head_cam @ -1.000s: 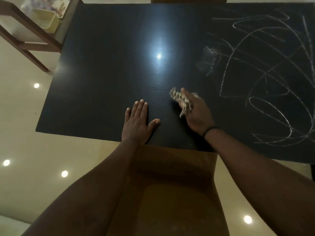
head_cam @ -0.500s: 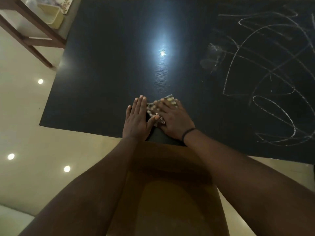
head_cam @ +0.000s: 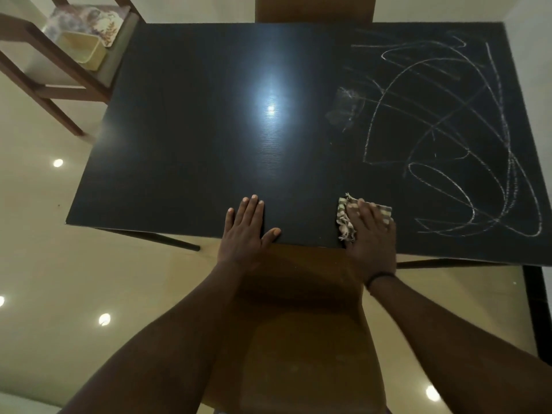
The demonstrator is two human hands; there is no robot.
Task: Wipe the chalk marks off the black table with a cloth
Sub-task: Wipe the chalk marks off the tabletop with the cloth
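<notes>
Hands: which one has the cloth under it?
The right hand. It presses the striped cloth flat on the black table, beside the chalk marks. The left hand lies flat on bare table.

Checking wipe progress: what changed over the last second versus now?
The right hand swept the cloth left until it met the left hand, then back right toward the chalk marks, pressing it flat. The left hand stayed flat on the table. The marks look unchanged.
</notes>
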